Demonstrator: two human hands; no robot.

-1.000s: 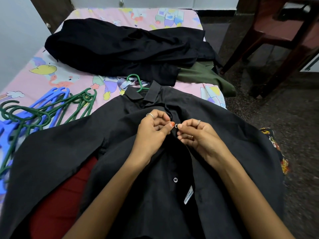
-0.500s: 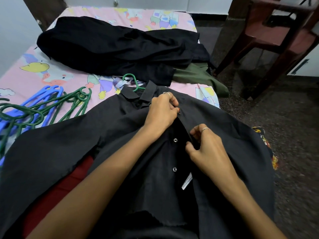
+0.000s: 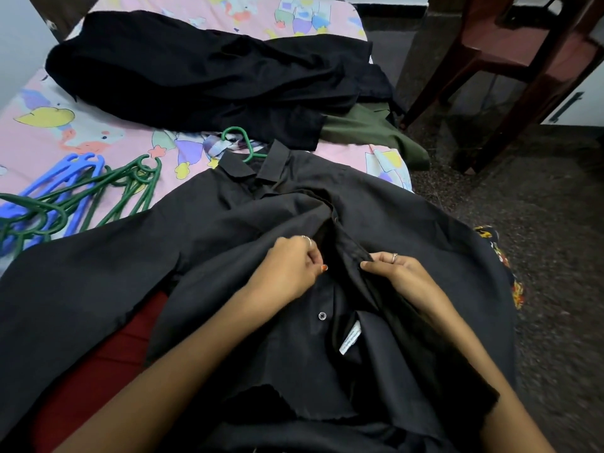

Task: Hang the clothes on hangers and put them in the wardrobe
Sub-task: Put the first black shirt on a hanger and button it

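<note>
A black collared shirt (image 3: 408, 223) lies spread across my lap and the bed's near edge, collar pointing away. A green hanger sits inside it, its hook (image 3: 240, 142) sticking out past the collar. My left hand (image 3: 291, 266) pinches the left edge of the shirt front. My right hand (image 3: 397, 273) grips the right placket edge just opposite. One button (image 3: 322, 316) shows below my hands, with a white label (image 3: 349, 341) beside it.
Several green and blue hangers (image 3: 81, 194) lie piled at the left on the pink patterned bedsheet (image 3: 49, 132). A heap of black clothes (image 3: 202, 73) and an olive garment (image 3: 372, 132) lie further back. A dark red chair (image 3: 510, 60) stands on the floor at the right.
My left hand came back down from near the collar to the middle of the shirt front. My right hand shifted up slightly and now holds the placket edge opposite it.
</note>
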